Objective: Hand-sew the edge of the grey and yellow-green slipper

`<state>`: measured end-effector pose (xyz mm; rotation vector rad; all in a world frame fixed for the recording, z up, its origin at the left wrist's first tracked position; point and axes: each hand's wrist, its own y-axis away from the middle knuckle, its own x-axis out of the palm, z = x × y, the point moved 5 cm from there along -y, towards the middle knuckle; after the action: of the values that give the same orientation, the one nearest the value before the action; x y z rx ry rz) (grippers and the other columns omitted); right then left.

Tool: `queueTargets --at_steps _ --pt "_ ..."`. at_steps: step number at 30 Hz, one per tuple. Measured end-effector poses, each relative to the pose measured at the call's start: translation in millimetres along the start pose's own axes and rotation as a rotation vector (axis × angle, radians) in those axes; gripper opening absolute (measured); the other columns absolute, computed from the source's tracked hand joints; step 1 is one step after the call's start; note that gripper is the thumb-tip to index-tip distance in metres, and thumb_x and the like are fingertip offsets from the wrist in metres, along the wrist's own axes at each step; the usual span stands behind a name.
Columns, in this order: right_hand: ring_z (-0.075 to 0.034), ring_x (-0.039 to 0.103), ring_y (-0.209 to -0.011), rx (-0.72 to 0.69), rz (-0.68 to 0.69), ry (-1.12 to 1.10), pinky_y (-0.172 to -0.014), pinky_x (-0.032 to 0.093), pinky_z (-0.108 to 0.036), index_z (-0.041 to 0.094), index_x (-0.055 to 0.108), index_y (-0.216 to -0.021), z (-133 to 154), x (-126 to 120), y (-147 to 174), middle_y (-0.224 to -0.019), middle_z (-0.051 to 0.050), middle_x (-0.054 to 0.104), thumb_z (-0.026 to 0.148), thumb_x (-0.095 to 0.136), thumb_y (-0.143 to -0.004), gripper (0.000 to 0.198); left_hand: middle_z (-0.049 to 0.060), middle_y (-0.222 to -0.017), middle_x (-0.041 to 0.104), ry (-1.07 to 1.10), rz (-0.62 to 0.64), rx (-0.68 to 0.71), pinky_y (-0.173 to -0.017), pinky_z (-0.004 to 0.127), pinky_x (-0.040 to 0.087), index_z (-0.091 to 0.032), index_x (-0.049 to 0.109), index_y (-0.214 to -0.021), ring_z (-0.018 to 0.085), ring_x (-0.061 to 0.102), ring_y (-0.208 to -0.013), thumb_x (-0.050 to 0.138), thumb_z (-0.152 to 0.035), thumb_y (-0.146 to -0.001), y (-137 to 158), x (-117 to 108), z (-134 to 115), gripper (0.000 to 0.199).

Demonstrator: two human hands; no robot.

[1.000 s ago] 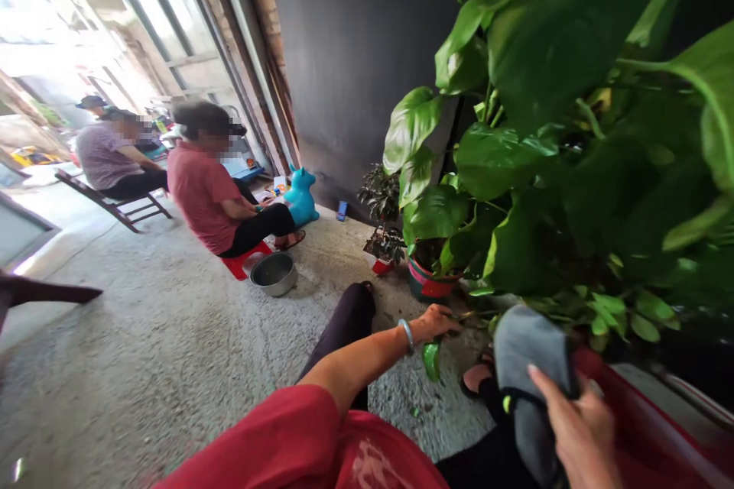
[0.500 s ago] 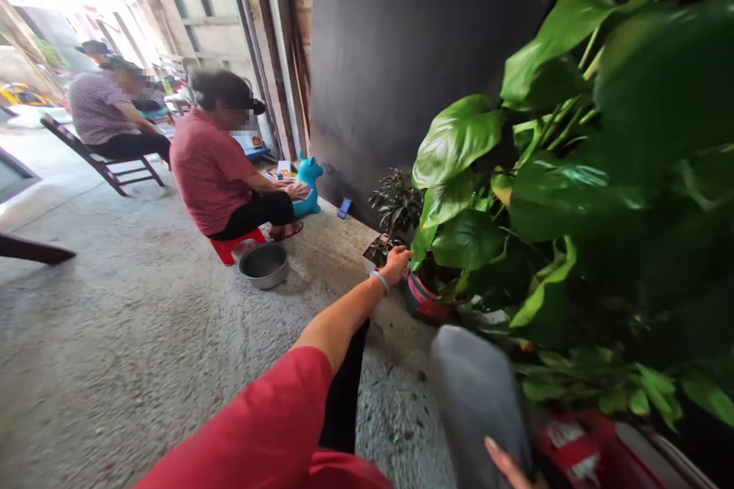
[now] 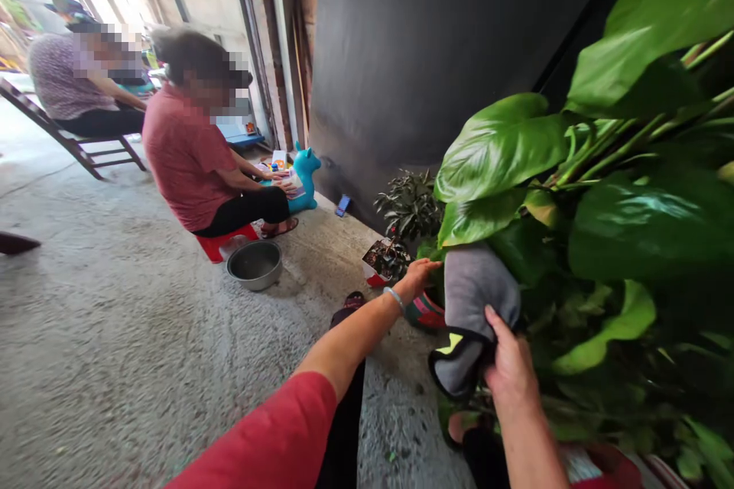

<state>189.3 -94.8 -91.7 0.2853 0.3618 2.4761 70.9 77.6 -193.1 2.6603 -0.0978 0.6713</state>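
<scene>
At the edge of a large green plant (image 3: 498, 145), my left hand (image 3: 421, 276) reaches out with its fingers pinched at a leaf (image 3: 430, 249); the fingertips are partly hidden. My right hand (image 3: 509, 355) grips a grey cloth (image 3: 479, 286) with black edging and a yellow-green patch. The cloth hangs in folds just right of my left hand, against the big leaves. Below my left hand stands a plant pot (image 3: 427, 312) with a pink and green side. A smaller potted plant (image 3: 387, 256) in a white and red container is beside it.
A grey metal basin (image 3: 255, 266) sits on the concrete floor. Behind it, a person in a red shirt (image 3: 186, 153) sits on a red stool, near a blue toy animal (image 3: 303, 179). Another person (image 3: 69, 84) sits on a wooden chair. A dark panel (image 3: 424, 53) stands behind the plants.
My right hand has come up and forward with the cloth, from low in view to the leaves. My left hand has shifted slightly right, still at the plant. The view has turned somewhat.
</scene>
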Motion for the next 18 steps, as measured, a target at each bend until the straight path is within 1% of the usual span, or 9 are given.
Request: queueTargets --at_steps 3,4,7,10,12,13,15,17,18 --pt "-0.035 0.069 -0.114 0.168 -0.071 0.081 -0.091 0.061 -0.046 0.016 0.071 -0.095 -31.3 -22.4 5.6 -0.102 -0.012 0.078 0.046 0.086 -0.048 0.058 0.000 -0.069 0.052 0.060 -0.026 -0.051 -0.074 0.031 0.048 -0.018 0.049 -0.070 0.014 0.053 -0.073 0.065 -0.014 -0.084 10.2 -4.6 14.1 0.022" --pt "-0.036 0.069 -0.115 0.180 -0.067 0.143 -0.092 0.061 -0.047 0.016 0.071 -0.094 -38.2 -33.0 11.0 -0.101 -0.013 0.078 0.048 0.086 -0.047 0.059 0.000 -0.068 0.052 0.072 -0.039 -0.063 -0.074 0.031 0.048 -0.018 0.050 -0.071 0.014 0.052 -0.074 0.065 -0.013 -0.084 11.8 -6.4 17.0 0.021" --pt "-0.036 0.068 -0.117 0.063 -0.046 0.230 -0.096 0.059 -0.048 0.015 0.073 -0.102 -33.2 -53.9 25.1 -0.108 -0.012 0.078 0.051 0.089 -0.049 0.066 -0.001 -0.069 0.052 0.097 -0.062 -0.090 -0.073 0.028 0.048 -0.017 0.052 -0.073 0.013 0.052 -0.074 0.068 -0.011 -0.081 14.1 -9.5 24.2 0.019" --pt "-0.033 0.069 -0.114 -0.055 -0.052 0.114 -0.095 0.059 -0.045 0.016 0.073 -0.111 -6.6 -44.6 22.5 -0.113 -0.010 0.077 0.048 0.090 -0.052 0.069 -0.002 -0.069 0.053 0.125 -0.014 -0.111 -0.071 0.027 0.049 -0.017 0.052 -0.072 0.012 0.052 -0.071 0.074 -0.014 -0.074 17.4 -4.6 34.2 0.023" --pt "-0.032 0.070 -0.112 -0.053 -0.061 0.041 -0.095 0.059 -0.044 0.016 0.074 -0.108 2.1 -29.2 12.2 -0.110 -0.009 0.077 0.045 0.091 -0.048 0.068 -0.002 -0.068 0.054 0.149 0.061 -0.121 -0.068 0.027 0.049 -0.016 0.053 -0.070 0.012 0.053 -0.067 0.076 -0.015 -0.072 20.6 0.2 41.9 0.023" --pt "-0.033 0.069 -0.111 -0.016 -0.077 0.025 -0.095 0.059 -0.045 0.016 0.074 -0.105 -0.5 -23.4 7.4 -0.108 -0.009 0.077 0.043 0.091 -0.044 0.069 -0.002 -0.067 0.054 0.154 0.096 -0.132 -0.065 0.027 0.049 -0.016 0.054 -0.069 0.011 0.053 -0.064 0.076 -0.015 -0.071 21.9 1.0 45.8 0.023" --pt "-0.035 0.068 -0.111 0.104 -0.129 0.036 -0.095 0.058 -0.048 0.015 0.074 -0.098 -19.8 -21.4 3.6 -0.107 -0.011 0.077 0.042 0.090 -0.037 0.068 -0.002 -0.064 0.055 0.135 0.129 -0.178 -0.061 0.026 0.048 -0.016 0.054 -0.068 0.011 0.053 -0.059 0.076 -0.012 -0.069 22.4 -4.3 53.5 0.022" --pt "-0.038 0.066 -0.114 0.176 -0.181 0.094 -0.097 0.056 -0.052 0.015 0.073 -0.096 -47.5 -33.1 9.6 -0.107 -0.012 0.076 0.043 0.090 -0.035 0.069 -0.002 -0.062 0.055 0.106 0.091 -0.226 -0.059 0.026 0.046 -0.015 0.056 -0.069 0.011 0.052 -0.055 0.077 -0.010 -0.069 17.9 -19.8 59.3 0.022" --pt "-0.038 0.065 -0.117 0.173 -0.195 0.135 -0.099 0.055 -0.053 0.016 0.073 -0.097 -60.8 -42.4 14.9 -0.107 -0.012 0.076 0.045 0.090 -0.035 0.071 -0.003 -0.061 0.054 0.101 0.059 -0.241 -0.058 0.025 0.046 -0.015 0.057 -0.071 0.010 0.051 -0.053 0.078 -0.010 -0.070 13.5 -29.5 61.1 0.021"
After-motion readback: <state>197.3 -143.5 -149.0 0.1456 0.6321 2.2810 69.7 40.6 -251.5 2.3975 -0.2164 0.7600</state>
